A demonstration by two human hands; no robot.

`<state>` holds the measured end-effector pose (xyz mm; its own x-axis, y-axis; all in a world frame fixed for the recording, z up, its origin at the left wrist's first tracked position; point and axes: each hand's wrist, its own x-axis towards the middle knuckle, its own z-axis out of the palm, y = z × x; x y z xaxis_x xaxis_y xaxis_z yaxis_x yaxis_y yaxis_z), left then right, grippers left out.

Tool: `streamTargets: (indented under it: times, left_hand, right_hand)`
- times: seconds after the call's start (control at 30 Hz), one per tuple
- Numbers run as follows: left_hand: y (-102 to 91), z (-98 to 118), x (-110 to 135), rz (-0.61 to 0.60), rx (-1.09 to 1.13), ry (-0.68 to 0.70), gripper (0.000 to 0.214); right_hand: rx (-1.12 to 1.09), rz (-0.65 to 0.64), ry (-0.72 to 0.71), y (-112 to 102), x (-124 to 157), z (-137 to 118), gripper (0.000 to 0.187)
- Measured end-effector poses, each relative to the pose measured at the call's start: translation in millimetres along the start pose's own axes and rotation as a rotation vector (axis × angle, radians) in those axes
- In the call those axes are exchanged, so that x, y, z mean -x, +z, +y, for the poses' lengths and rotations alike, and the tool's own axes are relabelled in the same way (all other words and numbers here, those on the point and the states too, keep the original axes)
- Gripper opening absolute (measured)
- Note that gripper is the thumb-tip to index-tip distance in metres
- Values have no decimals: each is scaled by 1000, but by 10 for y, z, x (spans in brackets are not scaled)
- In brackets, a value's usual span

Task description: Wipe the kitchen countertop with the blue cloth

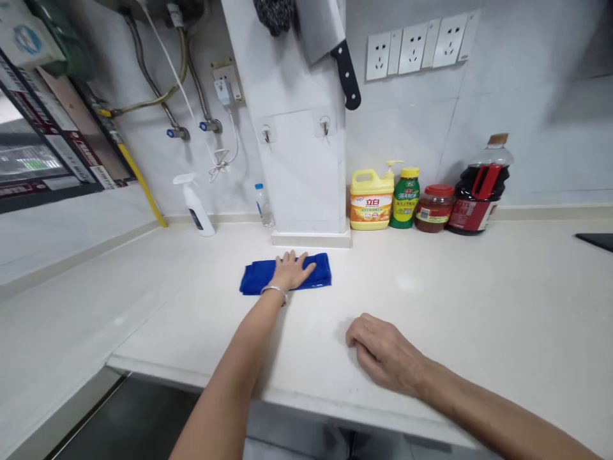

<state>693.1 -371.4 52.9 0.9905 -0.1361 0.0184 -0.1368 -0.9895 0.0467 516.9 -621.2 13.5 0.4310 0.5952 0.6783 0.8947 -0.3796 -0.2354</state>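
A folded blue cloth (258, 277) lies on the white countertop (460, 294), near the foot of the wall pillar. My left hand (290, 271) presses flat on it with fingers spread, and a silvery bracelet circles that wrist. Closer to the counter's front edge, my right hand (383, 351) rests on the countertop with its fingers curled under. The inside of that hand is hidden, so I cannot see whether anything is in it.
Along the wall stand a white spray bottle (195, 207), a small clear bottle (264, 206), a yellow pump jug (371, 201), a green bottle (405, 199), a red-lidded jar (434, 209) and a large dark bottle (479, 188). A cleaver (330, 41) hangs on the pillar.
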Motion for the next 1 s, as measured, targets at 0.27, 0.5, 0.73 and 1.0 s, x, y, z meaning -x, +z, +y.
streamTargets:
  times: [0.27, 0.5, 0.73, 1.0]
  left_hand:
    - [133, 974, 779, -3, 74, 255, 74]
    - [34, 982, 1333, 77, 257, 478, 59]
    - [-261, -240, 1480, 397, 399, -31, 59]
    - [-139, -1170, 1607, 322, 357, -334, 43]
  right_hand:
    - [205, 251, 3, -69, 5, 129, 31]
    - [264, 286, 255, -18, 59, 328, 21]
    - [301, 133, 283, -59, 51, 338, 21]
    - [330, 59, 384, -99, 65, 289, 19]
